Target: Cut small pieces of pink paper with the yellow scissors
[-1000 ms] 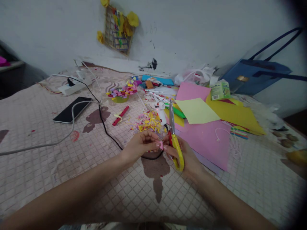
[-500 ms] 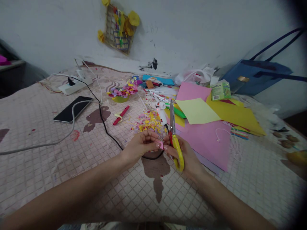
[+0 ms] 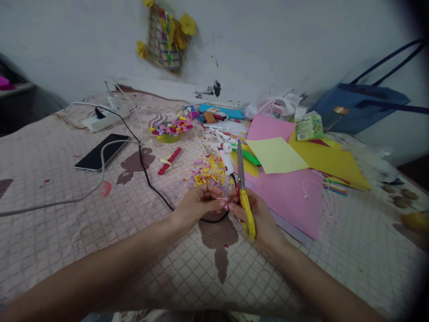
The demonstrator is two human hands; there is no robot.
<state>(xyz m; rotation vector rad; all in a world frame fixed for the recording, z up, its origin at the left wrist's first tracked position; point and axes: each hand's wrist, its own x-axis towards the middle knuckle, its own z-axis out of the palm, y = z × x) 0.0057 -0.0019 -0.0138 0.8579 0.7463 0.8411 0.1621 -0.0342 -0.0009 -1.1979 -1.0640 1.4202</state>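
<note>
Between the fingertips of my left hand (image 3: 197, 203) is a small pink piece of paper (image 3: 224, 204), pinched by thumb and finger. My right hand (image 3: 256, 212) carries scissors (image 3: 247, 208) with yellow and red handles, their blades pointing away from me and closed together. The thumb and fingertips of that hand also meet the right edge of the pink piece. Just beyond my hands lies a heap of yellow, pink and purple paper scraps (image 3: 209, 172). A white glue gun (image 3: 226, 158) rests beside the heap.
Pink sheets (image 3: 291, 201), a pale yellow sheet (image 3: 279, 155) and a blue bag (image 3: 362, 107) are on the right. Leftward are a dark tablet (image 3: 102, 153), a power strip (image 3: 105, 118), a red strip (image 3: 170, 161) and cables. A roll (image 3: 168, 137) holds small cut shapes.
The pink piece has tilted and flattened slightly between my fingertips. My right hand and the scissors have shifted a little; everything else stays in place.
</note>
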